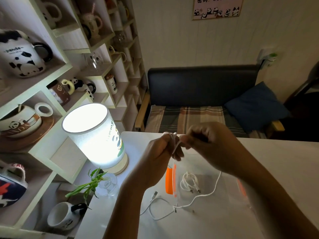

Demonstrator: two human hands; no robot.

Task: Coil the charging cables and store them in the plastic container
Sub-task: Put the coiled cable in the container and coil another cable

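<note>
My left hand (160, 152) holds loops of a white charging cable (174, 144) wound round its fingers, raised above the white table (276, 161). My right hand (207, 140) pinches the same cable just to the right of it. The cable's loose end trails down past my right wrist over the clear plastic container (207, 187) with orange clips (170, 181). A coiled white cable (189, 181) lies inside the container. Another white cable (155, 206) lies loose on the table in front of the container.
A lit cylindrical lamp (96, 135) stands at the table's left edge, with a small glass vase of green leaves (105, 184) before it. Shelves of panda mugs (22, 54) fill the left. A dark sofa with a blue cushion (255, 104) is behind the table.
</note>
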